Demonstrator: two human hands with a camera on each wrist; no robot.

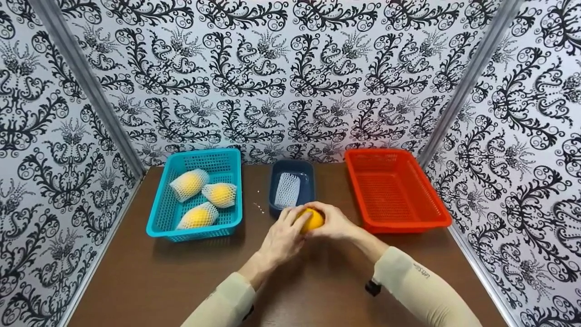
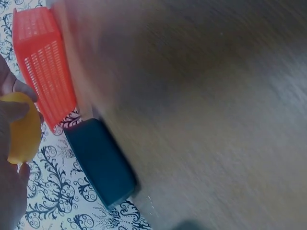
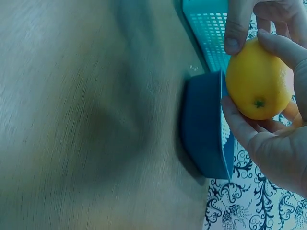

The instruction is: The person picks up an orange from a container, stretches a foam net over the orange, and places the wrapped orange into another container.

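Both hands hold a bare orange [image 1: 313, 220] in front of the small dark blue bin. My left hand [image 1: 283, 234] grips it from the left, its fingers bent over the top. From the right, my right hand [image 1: 333, 222] curls its fingers and thumb round the fruit. A green stem end shows on the orange [image 3: 259, 81] in the right wrist view. Just beyond the hands, a white foam net sleeve [image 1: 288, 190] lies in the dark blue bin [image 1: 305, 167]. The left wrist view shows only part of the orange [image 2: 26, 132] at its edge.
At the left stands a teal basket [image 1: 156, 222] with three fruits in white foam nets [image 1: 189, 183]. A red basket [image 1: 399, 225] stands at the right. Small white bits [image 1: 258, 207] lie on the brown table [image 1: 181, 281]. Patterned walls enclose the back and sides.
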